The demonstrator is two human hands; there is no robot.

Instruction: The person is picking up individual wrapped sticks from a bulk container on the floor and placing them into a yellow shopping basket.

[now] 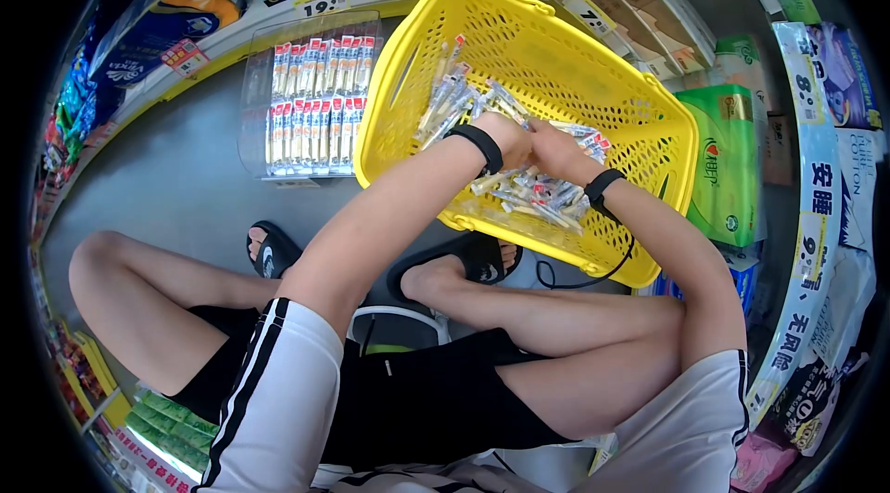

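Both hands reach inside a yellow perforated basket (pixel 612 89) standing on the floor. Many loose, clear-wrapped snack sticks (pixel 547 201) with red and blue print lie in it. My left hand (pixel 503 139) is closed over the sticks, its fingertips mostly turned away from view. Against it, my right hand (pixel 558 152) is also closed, fingers bent together near the left. What either hand grips is hidden. Left of the basket, a clear plastic box (pixel 255 145) holds similar sticks in two neat upright rows.
Shelves with packaged goods curve around me. A green tissue pack (pixel 728 164) stands right of the basket. A blue package (pixel 158 29) is on the left shelf. Price tags (pixel 320 3) line the shelf edge. My sandaled feet (pixel 477 256) are close to the basket, and a black cord (pixel 565 286) hangs nearby.
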